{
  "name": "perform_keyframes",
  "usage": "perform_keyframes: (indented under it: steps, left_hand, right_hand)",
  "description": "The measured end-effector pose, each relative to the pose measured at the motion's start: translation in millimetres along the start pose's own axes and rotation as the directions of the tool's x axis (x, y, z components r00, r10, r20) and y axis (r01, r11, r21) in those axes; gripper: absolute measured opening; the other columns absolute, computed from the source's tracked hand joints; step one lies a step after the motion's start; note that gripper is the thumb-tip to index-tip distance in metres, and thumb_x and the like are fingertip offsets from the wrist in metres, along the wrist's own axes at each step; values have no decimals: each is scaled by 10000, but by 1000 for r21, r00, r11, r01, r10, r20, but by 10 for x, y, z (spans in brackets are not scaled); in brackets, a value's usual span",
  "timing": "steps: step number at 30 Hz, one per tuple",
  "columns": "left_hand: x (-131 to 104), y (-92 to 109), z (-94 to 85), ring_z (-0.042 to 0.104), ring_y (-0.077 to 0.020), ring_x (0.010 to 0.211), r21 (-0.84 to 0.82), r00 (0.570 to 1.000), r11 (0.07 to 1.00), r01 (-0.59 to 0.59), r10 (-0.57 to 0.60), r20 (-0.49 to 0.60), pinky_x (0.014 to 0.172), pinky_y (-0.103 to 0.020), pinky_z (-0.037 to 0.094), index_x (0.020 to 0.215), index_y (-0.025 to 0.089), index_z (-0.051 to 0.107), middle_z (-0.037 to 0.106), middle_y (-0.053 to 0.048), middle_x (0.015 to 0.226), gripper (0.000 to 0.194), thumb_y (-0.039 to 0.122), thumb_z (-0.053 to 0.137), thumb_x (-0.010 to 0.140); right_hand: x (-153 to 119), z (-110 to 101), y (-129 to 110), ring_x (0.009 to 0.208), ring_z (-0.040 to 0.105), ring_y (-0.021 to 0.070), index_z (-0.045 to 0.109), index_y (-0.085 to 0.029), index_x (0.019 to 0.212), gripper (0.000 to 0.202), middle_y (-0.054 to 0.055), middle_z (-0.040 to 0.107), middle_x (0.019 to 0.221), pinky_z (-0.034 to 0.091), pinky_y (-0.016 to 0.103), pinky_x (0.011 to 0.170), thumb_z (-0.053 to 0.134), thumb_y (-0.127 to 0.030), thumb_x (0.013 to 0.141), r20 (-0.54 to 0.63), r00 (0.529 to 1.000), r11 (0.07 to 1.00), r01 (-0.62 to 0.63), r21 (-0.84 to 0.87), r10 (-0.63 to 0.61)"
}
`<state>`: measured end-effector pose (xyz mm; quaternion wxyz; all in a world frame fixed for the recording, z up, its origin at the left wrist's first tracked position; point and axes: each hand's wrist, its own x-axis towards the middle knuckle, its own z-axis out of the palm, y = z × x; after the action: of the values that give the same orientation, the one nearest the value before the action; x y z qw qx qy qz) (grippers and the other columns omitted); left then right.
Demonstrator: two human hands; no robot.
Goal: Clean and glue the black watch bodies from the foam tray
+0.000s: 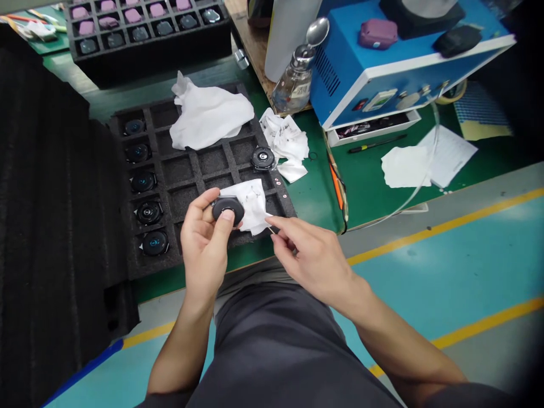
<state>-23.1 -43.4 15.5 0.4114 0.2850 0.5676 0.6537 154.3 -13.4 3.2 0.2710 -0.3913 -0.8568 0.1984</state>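
Note:
My left hand point(208, 238) is closed around a round black watch case point(228, 209), thumb on its face. A white wipe point(251, 205) with dark smudges spreads just right of the case; whether the left fingers also hold it, I cannot tell. My right hand point(312, 258) pinches a thin pale stick point(271, 229) by the wipe's lower right corner. Below both hands lies a black foam tray point(178, 198) with square pockets. Several watch cases point(143, 181) fill its left column, and another watch case point(262, 158) rests at its right side.
A large white cloth point(212, 116) covers the tray's far part, with crumpled wipes point(285, 139) beside it. Behind stand a glass bottle point(293, 85), a blue machine point(348, 62) and another foam tray point(144, 56) of small cases. Black foam point(51, 198) rises at left.

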Motion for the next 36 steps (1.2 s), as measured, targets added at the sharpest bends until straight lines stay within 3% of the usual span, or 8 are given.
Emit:
perform_keyframes:
  steps: [3,8,15,18,22,26,30,36]
  left_hand:
    - [37,-38,20,742,-175,875,32,1000,999,2,-2,17,763,-257,608,1245,185,642,766,-59,975,437,306,796,854]
    - [62,-18,19,723,-174,779,69,998,996,56,-58,32,586,-216,572,1229,180,639,730,-33,841,446,339,800,845]
    - [73,-30,4,717,-162,773,78,998,995,55,-55,7,622,-228,589,1212,190,639,732,-41,902,420,329,794,847]
    - [60,-25,18,714,-162,784,91,998,994,53,-54,13,622,-226,591,1219,189,630,733,-42,906,419,329,785,855]
    - [54,-1,41,704,-151,748,104,997,992,76,-78,23,625,-229,590,1205,190,629,736,-38,901,414,328,789,850]
    - [79,2,20,691,-138,676,80,993,991,110,-114,42,626,-242,588,1174,181,648,738,-31,865,410,335,807,829]
    - [115,13,-26,693,-148,641,26,982,984,175,-176,70,606,-269,596,1113,173,678,738,-30,829,393,340,834,793]
    - [130,53,-36,688,-143,639,5,974,977,211,-211,81,575,-253,595,1069,164,705,754,-41,844,353,311,840,778]
  right_hand:
    - [37,27,-6,690,612,152,663,-126,1264,317,48,708,858,519,303,649,501,-127,991,-9,1000,997,19,-71,-20]
    - [93,39,-11,692,594,164,713,-114,1185,299,52,662,792,509,306,648,468,-141,1015,-17,999,990,45,-134,-48]
    - [54,-101,10,762,631,171,609,-127,1330,351,61,705,932,533,328,699,473,-142,1007,148,988,998,51,-32,-46]
    - [73,-122,-4,795,647,191,584,-116,1362,379,73,710,958,539,345,712,467,-130,1002,177,983,996,58,-74,-44]
    - [150,-82,-32,723,613,192,651,-116,1268,341,65,673,851,502,335,642,460,-105,987,173,985,984,54,-170,-24]
    - [190,-48,-38,704,595,186,715,-127,1129,302,65,648,797,498,328,638,448,-98,991,85,996,985,54,-162,-41]
    - [194,-65,-73,728,631,171,719,-162,1123,275,56,675,806,537,318,687,471,-120,1012,-93,993,998,67,8,-66]
    - [237,-73,-120,741,646,159,719,-164,1096,241,61,694,838,544,304,694,503,-111,1004,-117,992,984,76,161,-57]
